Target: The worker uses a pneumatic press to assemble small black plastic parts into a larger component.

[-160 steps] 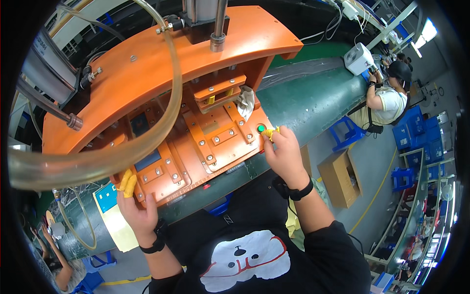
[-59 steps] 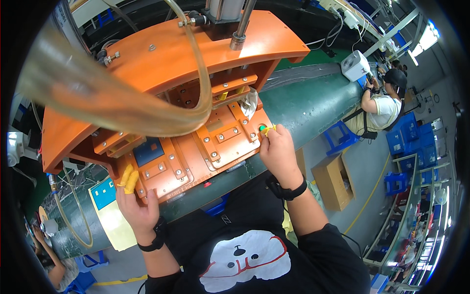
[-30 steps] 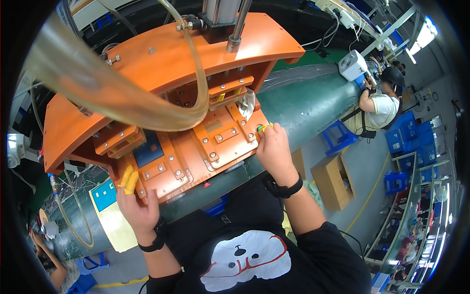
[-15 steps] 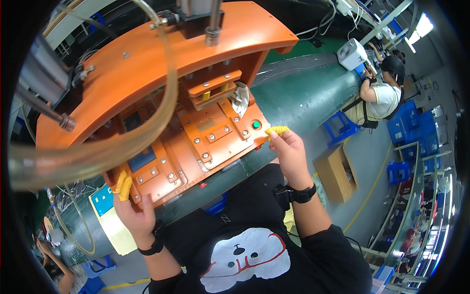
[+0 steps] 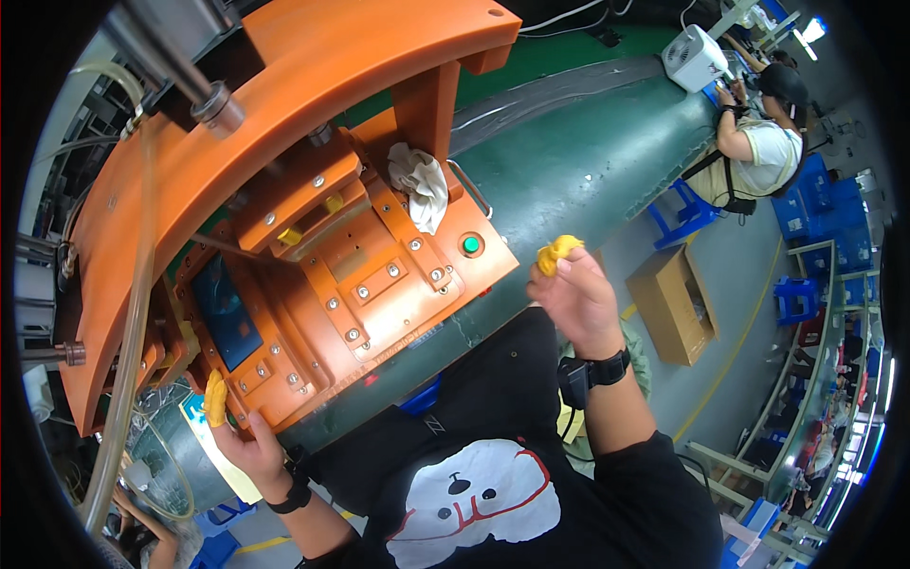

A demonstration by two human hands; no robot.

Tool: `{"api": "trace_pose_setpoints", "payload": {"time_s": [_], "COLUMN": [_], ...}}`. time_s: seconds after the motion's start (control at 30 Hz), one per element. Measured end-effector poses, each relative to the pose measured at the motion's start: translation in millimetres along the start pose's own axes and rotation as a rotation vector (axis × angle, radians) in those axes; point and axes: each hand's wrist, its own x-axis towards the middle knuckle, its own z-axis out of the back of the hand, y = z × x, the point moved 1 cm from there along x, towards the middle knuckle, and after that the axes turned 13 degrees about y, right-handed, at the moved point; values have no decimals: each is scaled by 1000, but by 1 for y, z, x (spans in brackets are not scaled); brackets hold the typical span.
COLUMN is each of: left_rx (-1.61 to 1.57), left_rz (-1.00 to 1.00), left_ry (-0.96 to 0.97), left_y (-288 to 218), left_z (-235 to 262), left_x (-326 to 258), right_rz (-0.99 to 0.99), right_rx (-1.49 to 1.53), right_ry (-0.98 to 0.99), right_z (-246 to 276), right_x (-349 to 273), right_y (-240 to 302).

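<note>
My left hand [image 5: 248, 446] is at the left front corner of an orange press machine [image 5: 284, 123], thumb apart from the fingers. Yellow finger cots [image 5: 216, 398] cover its fingertips, which touch or nearly touch the machine's side. To the right of the machine, off its front corner, my right hand [image 5: 585, 302] is raised, fingers curled in toward the thumb. It also wears yellow finger cots [image 5: 559, 254], and I see nothing held in it. A dark blue, glossy rectangular panel [image 5: 226, 313] lies in the left part of the machine's bed. A green button [image 5: 471, 245] sits on the right front.
A crumpled white cloth [image 5: 417, 185] lies on the machine, behind the button. The green table [image 5: 559, 190] stretches right to a white box-shaped device [image 5: 694, 59] and a seated person [image 5: 758, 142]. An open cardboard box [image 5: 673, 303] stands on the floor. A clear hose [image 5: 142, 284] hangs at left.
The view has shifted, so the machine sits further left and its blue panel shows more fully. My right hand has come away from the machine's right front corner. My left hand stays by the left corner.
</note>
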Motion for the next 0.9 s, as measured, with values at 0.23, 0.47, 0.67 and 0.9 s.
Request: {"api": "trace_pose_setpoints", "payload": {"time_s": [0.23,0.47,0.67,0.9], "left_rx": [56,29,55,25], "left_rz": [17,21,29,118], "left_ry": [21,-19,-23,-96], "left_y": [-6,-2,6,4], "left_z": [0,2,6,6], "left_x": [0,-6,-8,-9], "right_rz": [186,354,361,358], "right_rx": [-807,-1569,-1584,-1548], "right_ry": [-287,-188,-193,-252], "right_z": [80,92,93,92], "right_x": [31,43,46,42], "right_y": [-2,-18,-23,-20]}}
